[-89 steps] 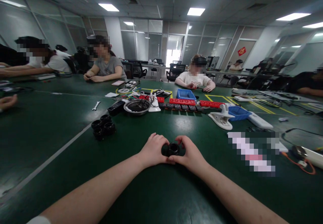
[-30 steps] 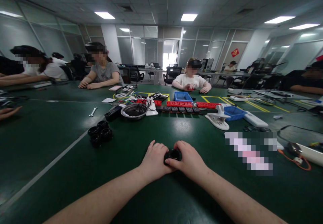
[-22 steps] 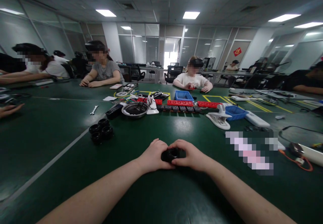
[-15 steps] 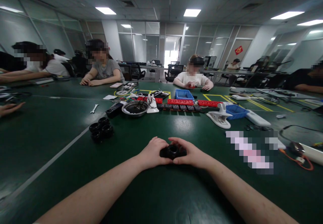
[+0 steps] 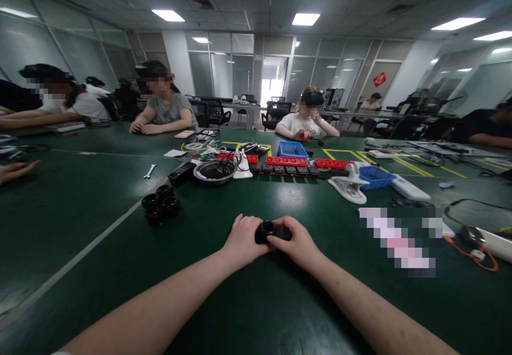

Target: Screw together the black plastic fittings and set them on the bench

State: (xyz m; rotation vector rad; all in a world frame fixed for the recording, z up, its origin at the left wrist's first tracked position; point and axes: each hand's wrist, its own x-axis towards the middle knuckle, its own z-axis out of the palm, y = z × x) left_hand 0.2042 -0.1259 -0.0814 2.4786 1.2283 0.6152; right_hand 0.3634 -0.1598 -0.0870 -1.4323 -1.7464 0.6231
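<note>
2 grips, left hand (image 5: 241,241) and right hand (image 5: 295,242), tight around 1 black ring (image 5: 264,231); underside hidden

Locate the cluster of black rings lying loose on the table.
In the head view, the cluster of black rings lies left of the left hand, nearer than the metal bowl.

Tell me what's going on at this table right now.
The camera wearer grips a small black ring part between the left hand and right hand at the green table. A cluster of black rings sits to the left. Farther off lie a metal bowl and red strips; other people sit across.
</note>
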